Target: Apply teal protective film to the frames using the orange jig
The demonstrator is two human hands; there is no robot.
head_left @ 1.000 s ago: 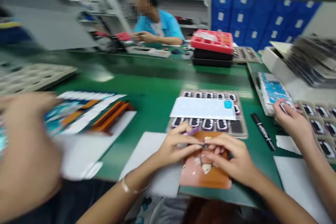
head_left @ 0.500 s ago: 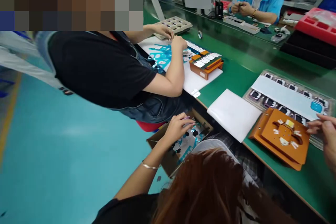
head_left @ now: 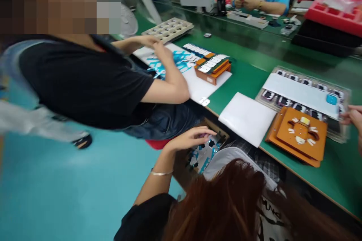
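Down at the bench edge, the left hand (head_left: 188,139) hung palm-down over the cardboard box (head_left: 182,171), fingers stretched and lightly bent above the blue-and-white scraps (head_left: 212,150); a purplish patch showed by the fingers, too blurred to tell whether anything was pinched there. That box sat low, just beside the seat, probably so that loose bits could be reached or dropped without crowding the bench (head_left: 249,79). Away at the far right, the right hand (head_left: 355,118) came in half cut off by the frame, its fingertips at the end of the parts tray (head_left: 335,130); whether it grasped anything could not be told. And here was the piece nearest the seat: the orange fixture (head_left: 301,130), lying face up at the bench's near edge, just in front of the tray, its shaped recesses and white pieces (head_left: 300,140) turned upward, seemingly for easy access by both hands. Across the tray lay a white strip (head_left: 299,92) with a blue square (head_left: 331,99) at one end, parts showing in rows on either side. Left of the fixture a white sheet (head_left: 247,118) rested flat, perhaps protecting a work surface, while a co-worker in black (head_left: 85,83) bent over the neighbouring place.
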